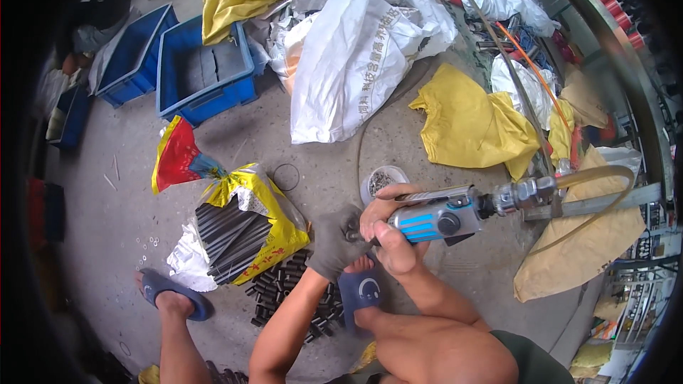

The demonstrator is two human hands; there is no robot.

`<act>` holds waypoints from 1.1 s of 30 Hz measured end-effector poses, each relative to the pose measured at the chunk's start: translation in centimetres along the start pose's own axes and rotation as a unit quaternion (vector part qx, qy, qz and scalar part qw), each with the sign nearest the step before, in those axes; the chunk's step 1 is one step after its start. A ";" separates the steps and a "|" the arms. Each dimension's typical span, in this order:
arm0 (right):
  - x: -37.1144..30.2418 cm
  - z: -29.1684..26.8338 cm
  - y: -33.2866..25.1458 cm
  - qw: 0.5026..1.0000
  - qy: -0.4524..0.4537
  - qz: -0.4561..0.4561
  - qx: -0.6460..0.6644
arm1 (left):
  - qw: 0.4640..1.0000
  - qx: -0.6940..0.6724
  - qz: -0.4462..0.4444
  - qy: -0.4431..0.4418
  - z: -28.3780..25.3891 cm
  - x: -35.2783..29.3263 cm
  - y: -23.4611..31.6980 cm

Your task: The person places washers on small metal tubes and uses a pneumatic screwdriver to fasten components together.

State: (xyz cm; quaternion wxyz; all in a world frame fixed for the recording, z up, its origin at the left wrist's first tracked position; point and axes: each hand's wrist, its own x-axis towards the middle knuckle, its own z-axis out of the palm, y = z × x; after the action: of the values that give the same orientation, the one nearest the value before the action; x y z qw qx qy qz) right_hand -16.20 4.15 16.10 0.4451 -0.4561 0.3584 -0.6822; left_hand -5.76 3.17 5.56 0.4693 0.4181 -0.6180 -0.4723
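My right hand (393,238) is bare and wraps round a grey and blue power tool (437,220), held level with a hose fitting at its right end. My left hand (333,243), in a grey glove, is closed at the tool's left tip; what its fingers grip there is hidden. Beneath my left forearm lies a pile of short black tubes (274,295). To the left, a torn yellow bag (284,224) spills long black rods (231,231). Just beyond my hands stands a small white bowl (384,178) of small metal pieces.
Blue crates (188,110) stand at the far left, near another person (103,11). White sacks (341,78) are heaped at the back. A yellow sack (473,124) and brown paper (576,249) lie to the right. A yellowish hose (605,171) loops from the tool. My slippered feet flank the pile.
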 end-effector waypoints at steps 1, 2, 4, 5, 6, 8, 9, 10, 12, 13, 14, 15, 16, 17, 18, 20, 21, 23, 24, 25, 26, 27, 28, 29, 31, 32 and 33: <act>-0.2 -0.6 0.1 1.000 -0.024 0.005 -0.005 | 1.000 0.019 -0.004 -0.013 0.3 -0.1 -0.5; -0.4 -0.7 0.1 1.000 -0.025 0.001 -0.002 | 0.999 0.037 -0.007 -0.027 0.5 -0.1 -0.5; -0.8 -1.8 -0.5 0.998 -0.023 0.058 0.014 | 0.999 0.029 0.005 -0.045 1.1 0.4 0.6; -0.6 -2.2 -1.0 0.999 -0.023 0.042 -0.015 | 0.998 0.010 -0.004 -0.059 1.8 0.8 1.1; -1.1 -1.8 -0.7 0.995 -0.002 0.087 -0.044 | 0.997 0.024 -0.025 -0.068 0.7 0.5 0.7; -1.5 -1.4 0.4 0.991 -0.008 0.094 -0.100 | 0.998 0.018 -0.038 -0.055 -0.1 -0.2 0.1; -1.4 -2.0 0.6 0.989 -0.022 0.054 -0.133 | 0.997 0.019 -0.035 -0.063 0.2 -0.3 0.6; -1.6 -2.2 0.6 0.991 -0.019 0.050 -0.126 | 0.997 0.021 -0.032 -0.071 0.5 -0.3 1.2; -1.7 -2.3 0.4 0.993 -0.018 0.045 -0.108 | 0.998 -0.005 -0.023 -0.065 1.3 -0.3 1.0; -1.7 -2.3 0.4 0.996 0.006 0.066 -0.059 | 0.997 0.040 -0.018 -0.067 1.9 -0.3 -0.4; -1.8 -2.5 0.4 0.996 0.029 0.089 -0.009 | 0.995 0.065 -0.017 -0.069 2.3 -0.7 -1.3; -1.6 -2.2 0.4 0.996 0.027 0.087 -0.004 | 0.994 0.090 -0.015 -0.066 2.2 -0.7 -1.7; -0.9 -2.3 0.5 0.995 0.026 0.092 0.002 | 0.996 0.061 -0.017 -0.059 1.8 -0.6 -0.9; 0.1 -2.9 0.7 0.996 -0.028 0.010 -0.086 | 0.998 0.032 -0.021 -0.049 1.4 -0.4 -0.2; 0.1 -2.3 0.6 0.995 -0.021 0.035 -0.095 | 0.996 0.059 -0.023 -0.061 0.4 -0.4 0.8; 0.3 -0.8 -1.2 0.988 0.012 0.116 -0.104 | 0.990 0.104 -0.022 -0.088 -1.3 -0.4 2.9; 0.2 0.3 -1.8 0.986 0.014 0.148 -0.080 | 0.981 0.111 -0.033 -0.155 -3.7 -1.4 2.8; 1.1 -2.4 -1.7 0.991 0.025 0.114 0.060 | 0.947 0.061 -0.173 -0.265 -6.3 -1.7 6.6; 2.0 -4.5 -2.1 0.980 0.015 0.104 0.168 | 0.950 0.027 -0.155 -0.271 -7.1 -2.2 7.6; 2.3 -6.2 -2.4 0.962 0.001 0.100 0.254 | 0.929 0.083 -0.208 -0.296 -8.2 -3.7 7.7; 2.5 -7.5 -2.5 0.950 -0.004 0.095 0.297 | 0.904 0.135 -0.246 -0.322 -9.6 -5.2 7.6; 1.6 -7.7 -1.5 0.959 0.036 0.092 0.267 | 0.896 0.143 -0.276 -0.318 -11.3 -7.6 7.3; 0.9 -7.8 -0.6 0.968 0.070 0.082 0.228 | 0.888 0.058 -0.392 -0.232 -12.8 -9.8 7.3; -0.5 -8.3 0.9 0.964 0.078 0.095 0.238 | 0.875 0.049 -0.446 -0.181 -14.1 -12.4 6.6; -3.5 -9.5 3.6 0.960 0.101 0.188 0.181 | 0.841 0.021 -0.538 -0.057 -16.6 -17.8 5.1; -4.1 -9.8 3.3 0.956 0.117 0.213 0.162 | 0.831 0.030 -0.555 -0.032 -17.0 -19.0 5.1; -5.0 -10.2 3.9 0.952 0.125 0.235 0.153 | 0.817 0.041 -0.576 -0.002 -17.5 -20.7 5.0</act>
State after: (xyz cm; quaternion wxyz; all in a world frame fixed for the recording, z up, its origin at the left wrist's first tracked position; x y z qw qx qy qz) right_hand -23.72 8.25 7.75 0.6092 -0.1963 0.3993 -0.6564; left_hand 15.27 20.73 8.60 0.0932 0.7154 -0.2839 -0.6316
